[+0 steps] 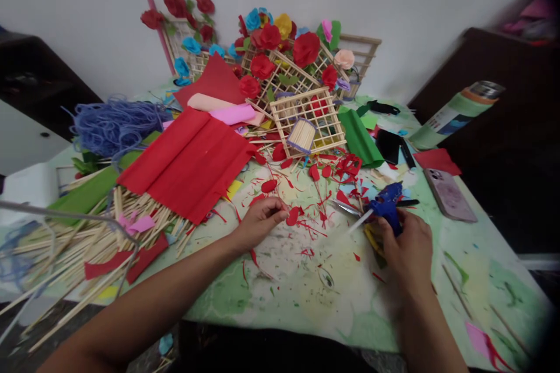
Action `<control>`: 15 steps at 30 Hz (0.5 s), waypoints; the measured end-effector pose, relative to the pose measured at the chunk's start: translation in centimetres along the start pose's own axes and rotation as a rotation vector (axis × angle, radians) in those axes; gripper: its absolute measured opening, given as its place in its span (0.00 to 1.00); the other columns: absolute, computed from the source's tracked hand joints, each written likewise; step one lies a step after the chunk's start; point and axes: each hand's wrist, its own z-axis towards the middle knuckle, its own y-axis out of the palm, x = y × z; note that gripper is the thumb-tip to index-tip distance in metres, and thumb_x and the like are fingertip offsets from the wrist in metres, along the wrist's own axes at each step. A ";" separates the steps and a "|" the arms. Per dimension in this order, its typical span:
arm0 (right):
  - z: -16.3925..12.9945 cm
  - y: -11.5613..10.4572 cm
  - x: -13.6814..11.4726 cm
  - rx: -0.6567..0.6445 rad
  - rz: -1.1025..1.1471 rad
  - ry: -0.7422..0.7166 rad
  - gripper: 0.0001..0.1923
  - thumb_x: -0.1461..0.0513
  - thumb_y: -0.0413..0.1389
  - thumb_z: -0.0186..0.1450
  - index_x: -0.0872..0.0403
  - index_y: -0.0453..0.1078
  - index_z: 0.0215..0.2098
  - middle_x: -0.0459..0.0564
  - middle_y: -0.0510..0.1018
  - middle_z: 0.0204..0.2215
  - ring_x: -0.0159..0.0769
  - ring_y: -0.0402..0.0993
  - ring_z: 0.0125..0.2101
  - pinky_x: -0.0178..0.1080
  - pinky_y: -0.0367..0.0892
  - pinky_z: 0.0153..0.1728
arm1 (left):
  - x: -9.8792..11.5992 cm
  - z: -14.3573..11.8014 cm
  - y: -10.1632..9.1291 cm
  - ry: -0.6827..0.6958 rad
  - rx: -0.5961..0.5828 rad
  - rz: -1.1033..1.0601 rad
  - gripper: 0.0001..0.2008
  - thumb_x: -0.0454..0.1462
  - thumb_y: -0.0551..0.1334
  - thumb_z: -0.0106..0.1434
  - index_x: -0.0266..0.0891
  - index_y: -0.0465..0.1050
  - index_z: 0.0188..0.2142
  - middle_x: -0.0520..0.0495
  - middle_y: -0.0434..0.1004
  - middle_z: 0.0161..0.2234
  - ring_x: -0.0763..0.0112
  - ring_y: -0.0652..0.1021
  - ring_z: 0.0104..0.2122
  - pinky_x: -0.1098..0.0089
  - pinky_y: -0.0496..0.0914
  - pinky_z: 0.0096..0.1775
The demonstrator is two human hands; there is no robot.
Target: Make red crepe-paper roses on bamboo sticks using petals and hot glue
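At the far left of your worktable, a heap of thin wooden sticks spreads out beneath a tangle of blue yarn and a strip of green crepe paper. Just right of these lies a large folded sheet of red crepe paper, with pink paper rolls behind it.

Your left hand rests low on the table near the centre, fingers curled and pinching a small red paper petal at its edge. More red petals and trimmings are scattered on the surface around it. Behind them a wooden stick lattice lies flat, a bundle of toothpicks on it, and against the wall stand more lattices covered in red, blue, yellow and pink paper flowers.

Your right hand is closed around the handle of a blue glue gun, its glue stick pointing left toward the petal but well apart from it. Scissors lie just beside the gun. Further right are a folded green paper, a black phone, a red paper scrap, a phone in a pale case and a tipped green bottle.
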 end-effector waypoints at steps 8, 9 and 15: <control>-0.2 0.5 -0.1 -0.086 0.004 -0.013 0.22 0.53 0.50 0.62 0.61 0.68 0.45 0.62 0.74 0.38 0.50 0.66 0.41 0.50 0.61 0.44 | 0.2 -0.1 0.1 0.009 -0.020 0.007 0.15 0.46 0.61 0.57 0.36 0.66 0.25 0.51 0.67 0.24 0.75 0.68 0.26 0.74 0.64 0.30; -0.2 0.5 -0.2 -0.091 0.015 -0.006 0.22 0.53 0.50 0.62 0.62 0.68 0.45 0.62 0.74 0.38 0.50 0.66 0.41 0.50 0.61 0.44 | 0.2 -0.1 0.1 0.007 -0.022 0.011 0.15 0.46 0.61 0.57 0.36 0.66 0.26 0.51 0.67 0.24 0.75 0.68 0.26 0.74 0.64 0.30; -1.0 -1.5 -1.1 -0.001 0.257 0.102 0.24 0.51 0.50 0.62 0.60 0.67 0.47 0.60 0.74 0.38 0.47 0.69 0.38 0.48 0.64 0.39 | 0.1 -0.1 0.1 -0.014 0.003 0.007 0.15 0.46 0.61 0.57 0.36 0.66 0.25 0.51 0.67 0.24 0.76 0.67 0.25 0.74 0.63 0.30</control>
